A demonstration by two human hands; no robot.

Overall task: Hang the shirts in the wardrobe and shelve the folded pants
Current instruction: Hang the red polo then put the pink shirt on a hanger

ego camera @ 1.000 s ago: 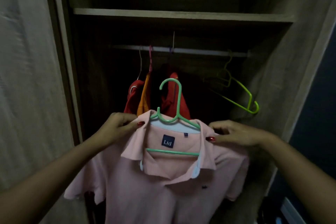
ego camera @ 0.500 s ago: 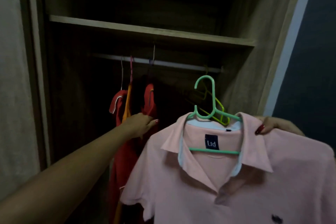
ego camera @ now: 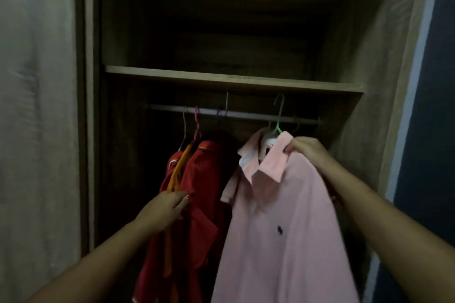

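A pink polo shirt (ego camera: 283,216) hangs from a green hanger (ego camera: 279,115), whose hook rises level with the wardrobe rail (ego camera: 246,115); whether it rests on the rail I cannot tell. My right hand (ego camera: 304,149) grips the shirt at its collar and right shoulder. My left hand (ego camera: 167,206) presses against the red shirts (ego camera: 204,179) and an orange garment (ego camera: 177,172) hanging at the left of the rail. No pants are in view.
A wooden shelf (ego camera: 221,79) runs above the rail. The wardrobe's right wall (ego camera: 374,81) stands close beside the pink shirt, and a light door panel (ego camera: 37,106) fills the left. The gap between the red shirts and the pink one is dark.
My right hand has lifted the pink shirt up and inward, bringing the hanger hook to the rail. My left hand stays on the red shirts, holding them to the left.
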